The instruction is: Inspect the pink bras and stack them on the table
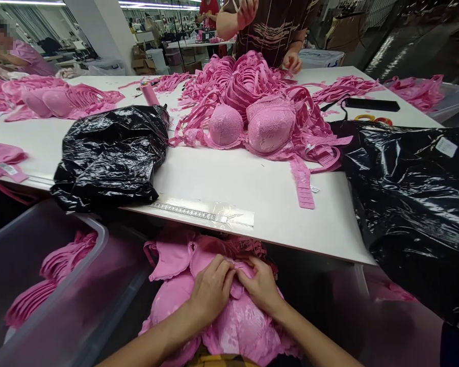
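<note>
Several pink bras (172,300) lie bunched below the table edge, close to my body, with lace on the nearer cups. Over them my left hand (213,280) pinches the edge of a pink bra (210,250). Just beside it, my right hand (260,283) grips the same bra with thumb and fingers closed. The fingertips of both hands nearly meet at the fabric. What exactly lies between them is partly hidden by the fingers. On the table ahead rests a large heap of pink bras (268,125), two lace cups facing me.
Black plastic bags sit left (115,153) and right (413,193) on the white table (222,178). A measuring tape (185,210) is taped along its front edge. Clear bins (103,239) with pink pieces stand below. Scissors (373,119) lie right; a co-worker (270,25) stands opposite.
</note>
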Action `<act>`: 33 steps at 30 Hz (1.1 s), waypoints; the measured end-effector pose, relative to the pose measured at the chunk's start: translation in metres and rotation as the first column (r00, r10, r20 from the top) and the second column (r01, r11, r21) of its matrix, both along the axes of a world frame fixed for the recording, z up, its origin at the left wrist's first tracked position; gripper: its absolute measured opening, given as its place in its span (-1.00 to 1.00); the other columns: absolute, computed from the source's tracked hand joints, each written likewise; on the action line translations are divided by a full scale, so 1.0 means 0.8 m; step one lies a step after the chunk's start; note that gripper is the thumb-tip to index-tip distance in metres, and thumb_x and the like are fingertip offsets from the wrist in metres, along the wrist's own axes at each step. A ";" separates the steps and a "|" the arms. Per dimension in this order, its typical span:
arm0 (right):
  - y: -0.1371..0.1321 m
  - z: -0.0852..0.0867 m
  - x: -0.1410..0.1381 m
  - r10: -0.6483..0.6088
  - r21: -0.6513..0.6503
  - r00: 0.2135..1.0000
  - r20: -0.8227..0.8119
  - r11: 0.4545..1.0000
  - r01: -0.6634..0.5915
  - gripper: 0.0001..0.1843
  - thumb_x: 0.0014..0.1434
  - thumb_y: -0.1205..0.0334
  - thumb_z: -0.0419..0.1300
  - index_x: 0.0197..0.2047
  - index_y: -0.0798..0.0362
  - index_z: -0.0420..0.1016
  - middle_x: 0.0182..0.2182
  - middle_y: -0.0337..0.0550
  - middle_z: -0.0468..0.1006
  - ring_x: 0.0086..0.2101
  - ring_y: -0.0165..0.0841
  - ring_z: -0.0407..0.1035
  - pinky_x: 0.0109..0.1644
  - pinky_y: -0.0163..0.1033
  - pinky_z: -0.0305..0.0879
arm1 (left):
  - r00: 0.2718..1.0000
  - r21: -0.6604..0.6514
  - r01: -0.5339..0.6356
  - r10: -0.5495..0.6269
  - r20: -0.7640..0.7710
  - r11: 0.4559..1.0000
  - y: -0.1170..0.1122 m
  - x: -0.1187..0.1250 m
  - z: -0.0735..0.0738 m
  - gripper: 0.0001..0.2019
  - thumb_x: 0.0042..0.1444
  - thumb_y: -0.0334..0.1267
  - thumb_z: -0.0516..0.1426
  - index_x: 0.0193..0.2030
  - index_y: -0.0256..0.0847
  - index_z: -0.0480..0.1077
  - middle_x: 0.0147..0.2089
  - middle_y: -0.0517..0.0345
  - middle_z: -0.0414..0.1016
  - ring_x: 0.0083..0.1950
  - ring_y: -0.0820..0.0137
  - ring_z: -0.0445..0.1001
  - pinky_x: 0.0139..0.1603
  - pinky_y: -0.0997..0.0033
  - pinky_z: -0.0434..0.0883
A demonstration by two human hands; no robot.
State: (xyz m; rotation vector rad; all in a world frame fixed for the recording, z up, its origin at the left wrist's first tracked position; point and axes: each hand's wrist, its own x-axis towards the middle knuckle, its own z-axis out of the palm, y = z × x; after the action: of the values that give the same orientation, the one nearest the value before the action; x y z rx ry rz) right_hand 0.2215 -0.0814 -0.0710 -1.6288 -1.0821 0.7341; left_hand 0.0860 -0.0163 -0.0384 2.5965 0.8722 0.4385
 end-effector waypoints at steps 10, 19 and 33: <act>0.013 0.002 -0.010 0.038 0.060 0.998 -0.052 0.998 -0.035 -0.88 0.02 0.33 0.16 -0.30 0.05 0.45 -0.37 -0.14 0.61 -0.33 -0.30 0.53 -0.20 -0.25 0.46 | 0.993 0.066 0.025 -0.017 -0.116 0.997 0.013 -0.012 -0.011 -0.81 0.19 -0.45 -0.04 -0.34 -0.24 0.38 -0.40 0.12 0.41 -0.36 0.35 0.42 -0.34 0.37 0.39; 0.017 -0.003 -0.012 0.024 0.011 1.000 0.005 1.000 -0.024 -0.88 0.01 0.28 0.20 -0.32 0.08 0.48 -0.37 -0.09 0.61 -0.34 -0.24 0.51 -0.20 -0.16 0.45 | 0.956 0.049 0.202 -0.186 -0.229 0.978 0.034 -0.014 -0.010 -0.85 0.16 -0.46 0.02 -0.26 -0.25 0.40 -0.29 0.07 0.43 -0.27 0.30 0.35 -0.25 0.32 0.33; 0.011 0.008 0.012 0.252 0.032 0.945 0.209 0.964 -0.264 -0.85 0.15 0.23 0.17 -0.29 0.02 0.57 -0.39 -0.18 0.64 -0.41 -0.32 0.53 -0.33 -0.32 0.43 | 0.994 -0.051 0.094 -0.097 -0.049 0.994 0.030 -0.020 -0.018 -0.83 0.20 -0.43 -0.04 -0.27 -0.26 0.37 -0.29 0.08 0.40 -0.29 0.39 0.40 -0.29 0.41 0.37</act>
State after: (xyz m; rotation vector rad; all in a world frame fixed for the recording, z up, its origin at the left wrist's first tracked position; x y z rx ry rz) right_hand 0.2308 -0.0729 -0.0648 -1.5515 -1.4723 0.7065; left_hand 0.0700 0.0076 -0.0528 2.6016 0.7617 0.3212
